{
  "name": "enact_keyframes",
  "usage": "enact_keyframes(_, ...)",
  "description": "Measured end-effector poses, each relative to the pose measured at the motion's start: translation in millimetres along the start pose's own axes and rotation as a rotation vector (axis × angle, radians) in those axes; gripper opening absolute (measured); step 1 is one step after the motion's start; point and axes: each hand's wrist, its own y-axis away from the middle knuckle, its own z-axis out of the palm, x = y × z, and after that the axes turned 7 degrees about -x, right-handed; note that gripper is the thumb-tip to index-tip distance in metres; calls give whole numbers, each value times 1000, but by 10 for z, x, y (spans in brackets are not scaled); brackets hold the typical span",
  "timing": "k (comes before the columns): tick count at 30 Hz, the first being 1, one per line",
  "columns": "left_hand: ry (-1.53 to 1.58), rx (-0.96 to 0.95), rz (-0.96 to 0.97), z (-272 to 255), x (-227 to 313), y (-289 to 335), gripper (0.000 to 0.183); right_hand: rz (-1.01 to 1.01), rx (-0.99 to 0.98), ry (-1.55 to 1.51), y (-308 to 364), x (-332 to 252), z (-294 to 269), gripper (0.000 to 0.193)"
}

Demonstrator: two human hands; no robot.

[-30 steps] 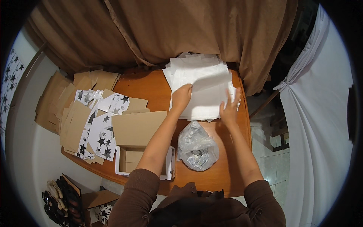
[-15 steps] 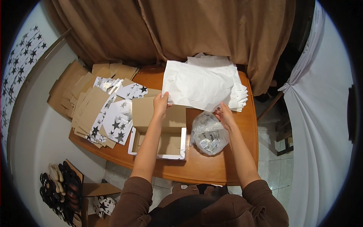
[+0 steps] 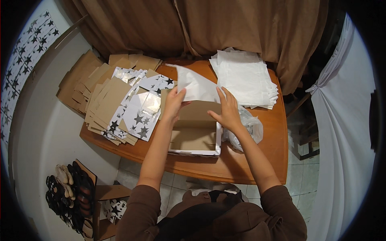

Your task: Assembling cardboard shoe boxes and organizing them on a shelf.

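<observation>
A sheet of thin white paper (image 3: 197, 86) hangs bent over the open cardboard box (image 3: 218, 140). My left hand (image 3: 175, 105) pinches the paper near its lower left corner. At the sheet's right edge my right hand (image 3: 229, 110) has its fingers and thumb spread, with fingertips at the paper. Below both hands the box's brown interior is visible, its raised lid partly covered by the paper. Right of the box sits a clear plastic bag (image 3: 254, 127), partly hidden by my right hand and wrist.
A stack of white paper sheets (image 3: 243, 78) lies at the table's back right. Flattened brown cardboard pieces (image 3: 110, 98) and star-printed ones (image 3: 138, 120) cover the left side. A shoe rack (image 3: 96, 188) stands at lower left. A brown curtain (image 3: 241, 24) hangs behind the table (image 3: 241, 170).
The sheet has moved from above the paper stack to above the box, and both hands moved with it. The sheet has bent, and my right hand's fingers have spread. The view has shifted.
</observation>
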Motion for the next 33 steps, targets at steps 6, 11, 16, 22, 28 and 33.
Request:
enact_keyframes(6,167,107,96,-257,379,122,61,-55,112,206,-133,67,260,38)
enact_keyframes(11,60,200,217,-1047,598,329,52,-35,163,284,-177,137,60,19)
enact_keyframes(16,-11,147,146,-1651,502,317,40,97,204,138,-260,48,74,12)
enact_keyframes(22,-231,-1,234,-2020,447,351,57,315,244,-419,-232,14,202,16)
enact_keyframes(28,-348,56,348,-2163,509,376,46,270,242,-635,-211,-129,285,19)
enact_keyframes(33,-484,102,455,-2284,514,432,36,279,230,-690,-193,-338,163,17)
